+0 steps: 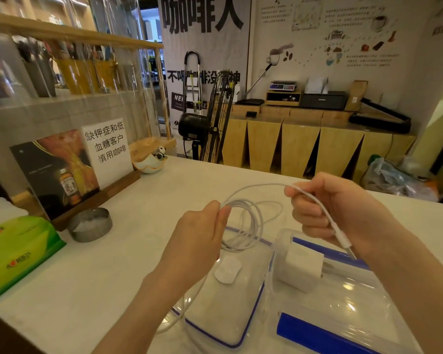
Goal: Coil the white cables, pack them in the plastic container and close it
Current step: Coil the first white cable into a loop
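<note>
My left hand (202, 233) pinches a coil of thin white cable (251, 221) that hangs in loops above the table. My right hand (325, 208) grips the same cable near its end, and the white plug sticks out below the fist toward my wrist. Under my hands lies the container's clear lid (230, 315) with a blue seal rim and a white round valve. To its right stands the clear plastic container (348, 302) with blue clips, holding a white charger block (302, 269). A second white cable (174, 320) trails on the table beside the lid.
A green tissue box (18, 251) sits at the left table edge. Behind it are a round metal tin (90, 224), a wooden sign stand (69, 169) and a small white bowl (149, 163). A black fan (205, 123) and wooden counter stand beyond the table.
</note>
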A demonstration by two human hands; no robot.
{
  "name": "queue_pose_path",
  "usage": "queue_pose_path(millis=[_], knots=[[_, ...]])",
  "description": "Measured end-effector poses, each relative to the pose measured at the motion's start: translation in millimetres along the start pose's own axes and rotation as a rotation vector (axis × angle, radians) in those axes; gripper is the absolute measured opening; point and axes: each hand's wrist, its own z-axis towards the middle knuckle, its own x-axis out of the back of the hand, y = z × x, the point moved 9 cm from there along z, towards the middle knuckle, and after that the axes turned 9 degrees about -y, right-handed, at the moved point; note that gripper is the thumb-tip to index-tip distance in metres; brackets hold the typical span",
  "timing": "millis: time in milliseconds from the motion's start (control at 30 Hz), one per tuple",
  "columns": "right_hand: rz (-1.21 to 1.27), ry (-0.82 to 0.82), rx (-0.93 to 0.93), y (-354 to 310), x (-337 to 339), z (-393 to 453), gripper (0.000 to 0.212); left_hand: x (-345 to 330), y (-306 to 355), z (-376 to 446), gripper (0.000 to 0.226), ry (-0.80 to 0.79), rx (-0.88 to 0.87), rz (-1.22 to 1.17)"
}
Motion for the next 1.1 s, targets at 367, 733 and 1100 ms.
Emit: queue_pose_path(millis=[367,733,1100], knots=[[-0.443,0.144,0.340,-28.3,-22.5,-8.5,0.018,-14.6,10.3,-7.6,0.039,-0.083,0.034,-0.252],[-0.790,0.323,0.508,-8.4,-28.8,-9.3,0.015,-10.0,-10.8,-7.0,0.036,-0.023,0.176,-0.688],[-0.241,0.205,0.305,21.9,-25.2,11.1,0.027,-17.2,-9.7,-1.8,0.038,0.002,0.208,-0.824]])
